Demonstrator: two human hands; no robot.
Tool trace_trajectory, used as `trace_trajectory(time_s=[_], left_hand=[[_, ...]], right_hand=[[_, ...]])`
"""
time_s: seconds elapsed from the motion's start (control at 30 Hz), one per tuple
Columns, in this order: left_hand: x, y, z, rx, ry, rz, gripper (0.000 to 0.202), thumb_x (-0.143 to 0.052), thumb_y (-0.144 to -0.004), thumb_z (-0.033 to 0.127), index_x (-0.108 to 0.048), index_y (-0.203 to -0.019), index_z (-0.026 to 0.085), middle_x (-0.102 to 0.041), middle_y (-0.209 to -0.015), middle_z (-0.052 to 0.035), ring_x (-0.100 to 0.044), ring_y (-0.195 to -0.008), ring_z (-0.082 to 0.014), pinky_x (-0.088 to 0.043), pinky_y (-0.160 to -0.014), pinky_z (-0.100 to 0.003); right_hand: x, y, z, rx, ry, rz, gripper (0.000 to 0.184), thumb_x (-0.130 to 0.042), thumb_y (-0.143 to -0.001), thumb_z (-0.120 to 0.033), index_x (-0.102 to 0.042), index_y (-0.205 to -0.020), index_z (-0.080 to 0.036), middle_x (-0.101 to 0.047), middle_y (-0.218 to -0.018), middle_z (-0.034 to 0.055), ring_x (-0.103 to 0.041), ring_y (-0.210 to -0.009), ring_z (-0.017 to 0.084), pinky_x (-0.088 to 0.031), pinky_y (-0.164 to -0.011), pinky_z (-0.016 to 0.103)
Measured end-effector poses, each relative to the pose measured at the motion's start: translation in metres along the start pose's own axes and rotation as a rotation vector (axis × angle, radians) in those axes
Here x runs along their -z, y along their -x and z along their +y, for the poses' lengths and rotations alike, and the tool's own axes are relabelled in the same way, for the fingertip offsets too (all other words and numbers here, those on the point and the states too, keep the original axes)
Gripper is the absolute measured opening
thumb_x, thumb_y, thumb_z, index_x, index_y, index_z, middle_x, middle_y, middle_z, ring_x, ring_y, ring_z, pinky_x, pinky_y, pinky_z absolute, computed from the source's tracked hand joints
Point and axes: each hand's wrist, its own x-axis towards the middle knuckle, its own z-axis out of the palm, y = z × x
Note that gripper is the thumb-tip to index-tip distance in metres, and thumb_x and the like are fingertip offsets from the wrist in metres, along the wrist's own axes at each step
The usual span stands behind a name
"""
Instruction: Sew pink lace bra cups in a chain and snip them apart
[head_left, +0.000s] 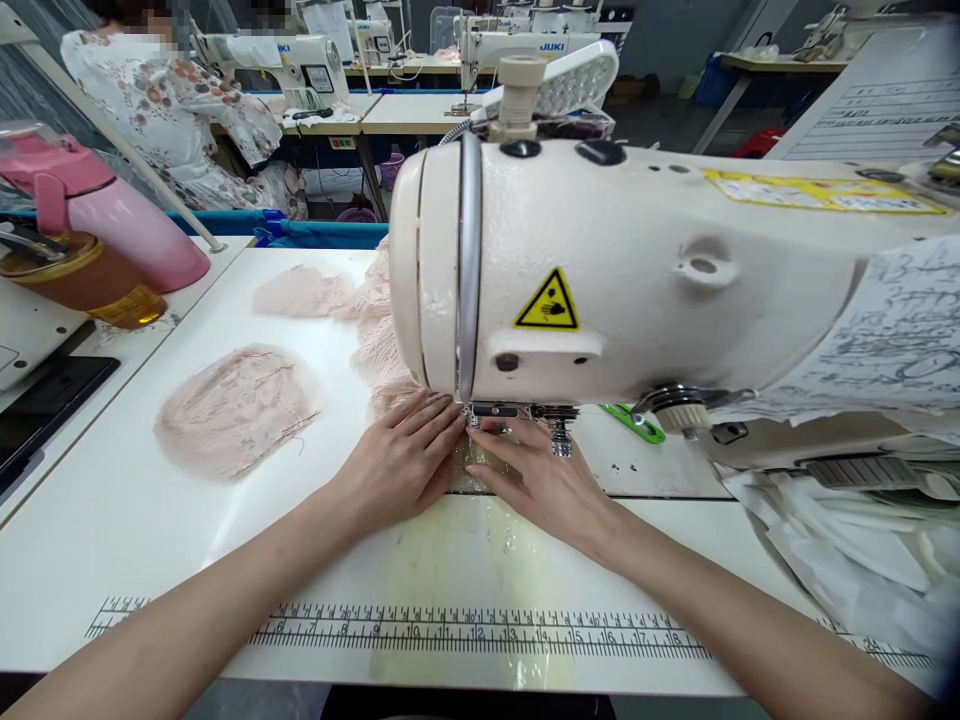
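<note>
One left hand (401,455), one right hand (540,480), both beneath one sewing machine (637,270)

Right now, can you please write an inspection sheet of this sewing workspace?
Surface: white table with printed ruler along its near edge.
Job's things: cream sewing machine; pale sheer fabric piece under its foot; pink lace pieces at left.
Clutter: pink plastic bottle, amber jar, green tool, printed papers at right.
Grips: left hand and right hand lie flat, open, fingertips on the fabric piece.
Cables: nothing seen.
Surroundings: person in flowered blouse, more sewing machines behind.
</note>
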Motion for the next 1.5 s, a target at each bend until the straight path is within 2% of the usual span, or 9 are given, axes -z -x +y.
trace_trajectory(time_s=[0.13, 0.33, 0.6, 0.8, 1.0, 1.13, 1.2, 1.33, 1.5], left_hand=[[-0.001, 0.0, 0.0, 0.021, 0.016, -0.031, 0.038, -0.046, -0.092, 0.024, -0.063, -0.12, 0.005, -0.065, -0.125, -0.0149, -0.061, -0.116, -0.029, -0.046, -0.106, -0.049], [-0.001, -0.001, 0.001, 0.043, 0.006, -0.061, 0.04, -0.044, -0.093, 0.024, -0.062, -0.121, 0.004, -0.064, -0.126, -0.0153, -0.06, -0.118, -0.0285, -0.045, -0.107, -0.048], [-0.001, -0.002, 0.001, 0.053, -0.024, -0.077, 0.042, -0.043, -0.092, 0.025, -0.06, -0.123, 0.002, -0.062, -0.128, -0.0169, -0.058, -0.121, -0.0298, -0.045, -0.107, -0.047], [-0.001, -0.002, 0.002, 0.072, -0.036, -0.097, 0.044, -0.044, -0.091, 0.026, -0.06, -0.124, 0.002, -0.062, -0.128, -0.0188, -0.057, -0.121, -0.0321, -0.045, -0.105, -0.049], [-0.002, -0.002, 0.001, 0.069, -0.04, -0.094, 0.044, -0.044, -0.089, 0.026, -0.061, -0.123, 0.002, -0.061, -0.128, -0.0201, -0.056, -0.122, -0.0341, -0.046, -0.103, -0.05], [-0.001, -0.004, 0.001, 0.07, -0.058, -0.102, 0.045, -0.045, -0.088, 0.027, -0.061, -0.123, 0.002, -0.061, -0.128, -0.0203, -0.057, -0.121, -0.0337, -0.046, -0.103, -0.049], [0.0, -0.004, 0.001, 0.076, -0.051, -0.117, 0.046, -0.044, -0.089, 0.027, -0.06, -0.124, 0.002, -0.061, -0.129, -0.0201, -0.056, -0.123, -0.0333, -0.045, -0.105, -0.049], [-0.001, -0.001, 0.0, 0.115, -0.036, -0.144, 0.048, -0.044, -0.09, 0.029, -0.057, -0.128, 0.004, -0.059, -0.132, -0.0182, -0.053, -0.126, -0.032, -0.04, -0.109, -0.049], [0.0, 0.002, 0.005, 0.118, -0.075, -0.11, 0.046, -0.044, -0.094, 0.035, -0.057, -0.13, 0.009, -0.058, -0.135, -0.0134, -0.051, -0.128, -0.0286, -0.034, -0.113, -0.048]], right_hand=[[-0.001, 0.0, 0.0, -0.009, 0.043, -0.009, 0.041, -0.036, -0.099, -0.045, -0.064, -0.122, -0.025, -0.067, -0.119, 0.0053, -0.066, -0.094, 0.022, -0.044, -0.056, 0.03], [-0.002, 0.0, 0.0, -0.01, 0.107, -0.026, 0.043, -0.037, -0.099, -0.046, -0.06, -0.128, -0.025, -0.067, -0.119, 0.0066, -0.066, -0.094, 0.025, -0.049, -0.076, 0.04], [0.001, -0.004, -0.003, -0.036, 0.181, -0.074, 0.046, -0.035, -0.099, -0.046, -0.059, -0.131, -0.023, -0.069, -0.106, 0.0104, -0.065, -0.09, 0.026, -0.043, -0.096, 0.053], [0.0, -0.005, -0.004, -0.045, 0.192, -0.093, 0.048, -0.034, -0.099, -0.047, -0.057, -0.133, -0.022, -0.069, -0.103, 0.0118, -0.064, -0.09, 0.026, -0.045, -0.093, 0.053], [-0.005, -0.002, 0.002, -0.03, 0.167, 0.013, 0.041, -0.038, -0.099, -0.045, -0.063, -0.125, -0.026, -0.071, -0.103, 0.0086, -0.065, -0.086, 0.025, -0.047, -0.087, 0.046], [-0.007, -0.001, 0.007, -0.03, 0.145, 0.077, 0.034, -0.04, -0.099, -0.041, -0.066, -0.115, -0.027, -0.072, -0.104, 0.0041, -0.066, -0.081, 0.022, -0.042, -0.093, 0.046], [-0.006, -0.002, 0.009, -0.054, 0.1, 0.07, 0.031, -0.041, -0.099, -0.039, -0.068, -0.107, -0.025, -0.074, -0.098, 0.0018, -0.066, -0.074, 0.019, -0.041, -0.094, 0.044], [-0.001, -0.007, 0.011, -0.169, -0.053, 0.031, 0.03, -0.045, -0.096, -0.043, -0.065, -0.087, -0.023, -0.07, -0.071, -0.0017, -0.061, -0.058, 0.015, -0.045, -0.08, 0.037], [-0.003, -0.008, 0.016, -0.122, -0.106, 0.136, 0.023, -0.054, -0.091, -0.041, -0.062, -0.082, -0.022, -0.07, -0.071, -0.0014, -0.06, -0.059, 0.015, -0.043, -0.073, 0.034]])
